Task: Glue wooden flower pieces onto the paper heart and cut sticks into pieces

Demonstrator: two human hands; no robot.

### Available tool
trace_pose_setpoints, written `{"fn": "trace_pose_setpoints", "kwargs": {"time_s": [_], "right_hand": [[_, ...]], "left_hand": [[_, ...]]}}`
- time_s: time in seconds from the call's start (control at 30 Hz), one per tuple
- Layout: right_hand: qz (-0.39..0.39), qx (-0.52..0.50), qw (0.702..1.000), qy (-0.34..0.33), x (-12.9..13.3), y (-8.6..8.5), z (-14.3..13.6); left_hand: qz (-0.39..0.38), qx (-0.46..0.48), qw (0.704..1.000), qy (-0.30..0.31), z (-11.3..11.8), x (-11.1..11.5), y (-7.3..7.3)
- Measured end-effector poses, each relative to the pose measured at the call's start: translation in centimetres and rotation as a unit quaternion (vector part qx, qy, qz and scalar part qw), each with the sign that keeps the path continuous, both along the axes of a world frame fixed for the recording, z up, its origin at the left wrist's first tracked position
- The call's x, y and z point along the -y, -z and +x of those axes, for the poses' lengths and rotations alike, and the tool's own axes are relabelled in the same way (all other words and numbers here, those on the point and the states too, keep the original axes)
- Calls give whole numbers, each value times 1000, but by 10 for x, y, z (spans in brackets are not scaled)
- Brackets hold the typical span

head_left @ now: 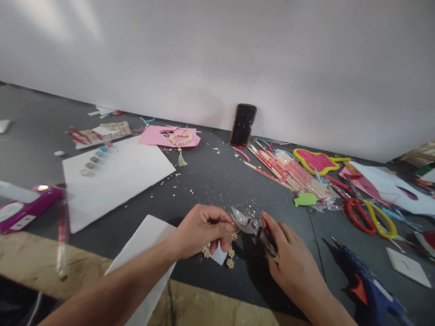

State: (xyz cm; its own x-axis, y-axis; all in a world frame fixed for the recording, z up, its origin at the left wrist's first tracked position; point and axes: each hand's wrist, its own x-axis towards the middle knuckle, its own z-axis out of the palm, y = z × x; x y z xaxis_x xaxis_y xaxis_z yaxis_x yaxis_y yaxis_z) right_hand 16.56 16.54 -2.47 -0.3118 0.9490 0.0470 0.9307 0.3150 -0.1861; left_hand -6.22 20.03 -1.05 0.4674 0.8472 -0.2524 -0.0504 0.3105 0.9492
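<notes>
While a white sheet (pixel 149 235) lies beneath the left forearm and a blue glue gun (pixel 370 292) rests at the near right, pale flower-shaped beads (pixel 230 262) hang below the left hand (pixel 200 231), whose thumb and fingers are pinched together on them, just above the dark table (pixel 210 179). The right hand (pixel 288 253) is wrapped around the handles of the pruning shears (pixel 251 225), the blade end just beside the left fingertips; whether it touches the beads I cannot tell. Beyond, red-handled scissors (pixel 349 212) lie to the right, with a green cutout (pixel 305 199) farther left. Farther off are a large white sheet (pixel 115 185), red-patterned sticks (pixel 268 164) and pink paper (pixel 149 135) bearing a bead loop (pixel 172 138). Farthest, a phone (pixel 244 124) leans upright against the pale wall (pixel 217 59).
</notes>
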Motion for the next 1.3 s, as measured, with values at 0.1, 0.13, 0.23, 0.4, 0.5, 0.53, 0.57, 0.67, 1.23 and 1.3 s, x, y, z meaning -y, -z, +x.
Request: {"fn": "trace_pose_setpoints", "kwargs": {"time_s": [0.1,0.13,0.23,0.4,0.5,0.53,0.57,0.67,1.23,1.3], "right_hand": [[-12,6,1000,3,1,1,-1],[-13,13,1000,5,1,1,-1],[-17,28,999,12,1,0,-1],[-34,8,999,3,1,-3,-1],[-35,-4,999,-3,2,-4,0],[-33,-4,999,-3,2,-5,0],[-29,-1,1000,-2,3,-5,0],[2,16,1000,9,2,-5,-1],[-42,2,999,-1,2,-1,-1],[-40,4,999,3,1,-1,0]], "left_hand": [[-5,3,1000,-9,0,0,3],[-7,-1,1000,-13,0,0,3],[-9,-23,999,-23,3,-1,1],[21,-78,995,-64,9,1,-12],[48,-67,994,-71,9,2,-14],[54,-64,994,-70,8,2,-13],[58,-64,994,-68,8,2,-12],[59,-74,994,-53,5,1,-8],[-22,-21,999,14,2,-1,0],[-19,-38,999,-1,4,-1,0]]}}
